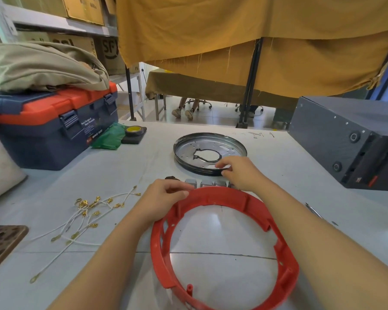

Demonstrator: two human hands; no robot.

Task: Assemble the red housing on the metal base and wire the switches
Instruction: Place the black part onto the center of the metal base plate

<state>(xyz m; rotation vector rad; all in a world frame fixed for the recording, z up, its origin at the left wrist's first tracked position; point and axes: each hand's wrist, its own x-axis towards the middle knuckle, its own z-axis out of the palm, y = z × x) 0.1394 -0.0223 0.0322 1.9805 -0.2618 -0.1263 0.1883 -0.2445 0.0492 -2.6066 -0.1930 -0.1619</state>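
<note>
A bright red ring-shaped housing is lying at lower centre on a pale grey table. A shiny silver metal base is sitting above it. White wires with gold terminals are spreading at left. A navy toolbox with an orange lid is showing at upper left, mustard-yellow cloth is hanging across the top, and a dark grey box is standing at right.

one red housing, one metal base, maybe four switches
</note>
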